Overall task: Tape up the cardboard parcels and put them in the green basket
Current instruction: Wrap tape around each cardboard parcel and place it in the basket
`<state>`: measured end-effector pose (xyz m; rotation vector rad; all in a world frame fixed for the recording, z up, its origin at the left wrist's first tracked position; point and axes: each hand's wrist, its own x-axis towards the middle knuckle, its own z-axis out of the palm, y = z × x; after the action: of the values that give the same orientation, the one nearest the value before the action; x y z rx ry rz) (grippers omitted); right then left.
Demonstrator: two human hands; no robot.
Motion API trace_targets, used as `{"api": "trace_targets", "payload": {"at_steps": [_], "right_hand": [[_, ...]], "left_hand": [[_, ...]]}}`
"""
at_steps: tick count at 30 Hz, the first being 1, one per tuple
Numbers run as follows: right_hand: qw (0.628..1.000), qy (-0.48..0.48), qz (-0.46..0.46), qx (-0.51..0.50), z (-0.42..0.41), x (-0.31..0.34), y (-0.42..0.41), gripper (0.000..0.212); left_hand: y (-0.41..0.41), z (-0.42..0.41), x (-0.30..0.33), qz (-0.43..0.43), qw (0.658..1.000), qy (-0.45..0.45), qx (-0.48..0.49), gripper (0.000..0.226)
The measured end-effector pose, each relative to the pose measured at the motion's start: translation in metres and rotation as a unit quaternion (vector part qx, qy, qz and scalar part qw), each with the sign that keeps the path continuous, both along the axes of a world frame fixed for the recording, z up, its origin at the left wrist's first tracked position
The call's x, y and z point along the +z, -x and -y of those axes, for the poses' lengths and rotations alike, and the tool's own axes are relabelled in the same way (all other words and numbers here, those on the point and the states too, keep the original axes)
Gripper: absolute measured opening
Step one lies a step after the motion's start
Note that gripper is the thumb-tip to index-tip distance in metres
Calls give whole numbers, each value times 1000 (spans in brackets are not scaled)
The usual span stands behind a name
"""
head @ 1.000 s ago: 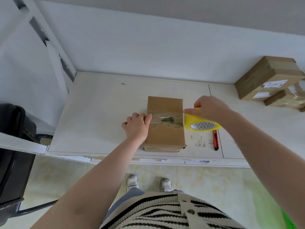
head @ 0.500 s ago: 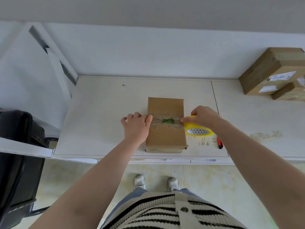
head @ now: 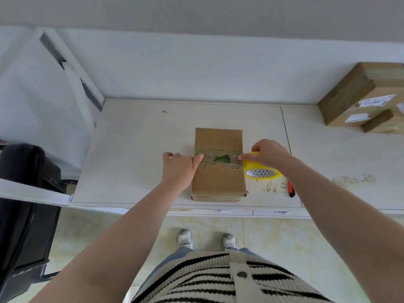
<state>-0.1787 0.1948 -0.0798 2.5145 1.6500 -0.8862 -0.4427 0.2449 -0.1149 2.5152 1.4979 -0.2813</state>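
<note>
- A pale, scuffed table [head: 135, 149] stands against a white wall, the tiled floor showing at its near edge.
- The left hand [head: 178, 169] rests at the flat brown cardboard parcel [head: 218, 165], its thumb pressing the strip's end at the left edge; the other fingers are only partly visible.
- The right-hand grip [head: 267, 153] is clenched on the yellow roll of clear tape [head: 262, 171], now down by the parcel's right edge, lower than a second ago.
- So one band looks laid across the torn middle; cutting it likely comes next.
- Right of that grip lies a red cutter [head: 291, 190]; farther off, stacked labelled cardboard boxes [head: 363, 95].
- The green basket is out of view.
</note>
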Motion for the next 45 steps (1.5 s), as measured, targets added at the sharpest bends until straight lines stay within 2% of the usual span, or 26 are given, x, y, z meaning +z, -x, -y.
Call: {"api": "trace_targets", "payload": {"at_steps": [4, 6, 9, 10, 11, 13, 16, 27, 36, 41, 43, 45], "right_hand": [[1000, 8, 6, 4, -1, 2, 1, 58], [1000, 11, 9, 6, 0, 2, 0, 56], [1000, 10, 15, 13, 0, 2, 0, 55], [1000, 10, 17, 15, 0, 3, 1, 56], [1000, 9, 19, 15, 0, 3, 1, 56], [1000, 9, 24, 17, 0, 3, 1, 57], [999, 9, 30, 18, 0, 2, 1, 58], [999, 9, 35, 25, 0, 3, 2, 57], [999, 8, 32, 15, 2, 6, 3, 58], [999, -1, 30, 17, 3, 6, 4, 58], [1000, -8, 16, 17, 5, 4, 2, 61], [999, -25, -43, 20, 8, 0, -4, 60]], "left_hand": [[-2, -7, 16, -53, 999, -6, -7, 80], [0, -7, 25, -48, 995, -85, 7, 75], [-16, 2, 25, 82, 974, -209, -38, 44], [-27, 5, 23, 118, 969, -206, -67, 40], [-40, 6, 20, 122, 972, -182, -87, 47], [-59, 7, 11, 77, 985, -124, -90, 65], [-64, 4, -5, 47, 991, -95, -78, 72], [-81, 8, -1, 51, 994, -74, -56, 76], [-36, -6, 1, 14, 996, -84, -9, 81], [-75, 11, 10, 70, 992, -89, -48, 71], [-82, 18, 5, 75, 994, -66, -52, 69], [-82, 19, 0, 73, 994, -61, -46, 68]]}}
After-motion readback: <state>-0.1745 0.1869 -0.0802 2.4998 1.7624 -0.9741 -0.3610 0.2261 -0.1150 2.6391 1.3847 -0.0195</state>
